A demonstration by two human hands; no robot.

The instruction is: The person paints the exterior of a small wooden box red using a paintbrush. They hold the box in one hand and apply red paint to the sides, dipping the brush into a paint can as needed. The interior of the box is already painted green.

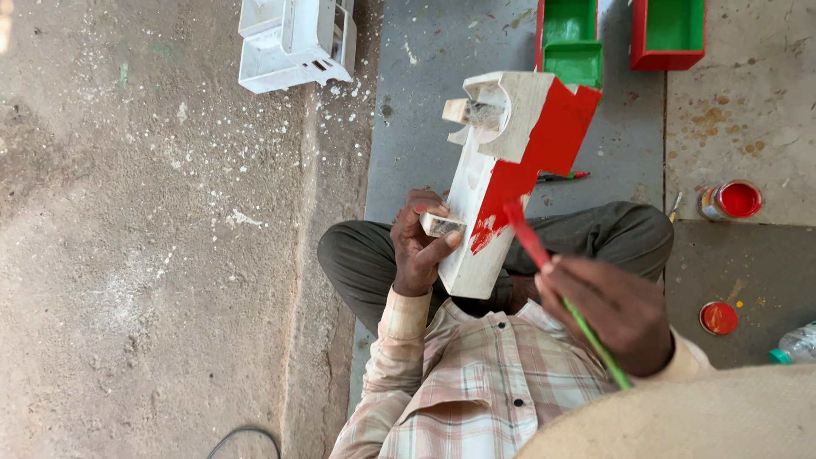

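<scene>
The left hand (418, 248) grips a white wooden piece (497, 183) by a short peg on its side, the fingers wrapped around the peg and the thumb pressed against the piece's edge. The piece stands tilted over the person's lap, its lower end near the shirt and its notched upper end pointing away. Its right part is already red; the rest is bare white.

The right hand (614, 310) holds a brush (544, 259), fingers closed together around the thin green handle, which runs back past the wrist. The red-coated tip touches the piece at the border between red and white.

On the floor to the right stands an open tin (736, 200) of red paint, with its lid (719, 318) lying nearer the person, well apart from it. A second thin brush (563, 177) lies on the grey mat just behind the piece. Farther off rest two red boxes (667, 34) with green insides, and a white unpainted piece (293, 41) sits on the concrete to the left. At the right edge shows what seems to be a clear bottle (797, 343), mostly cut off.
</scene>
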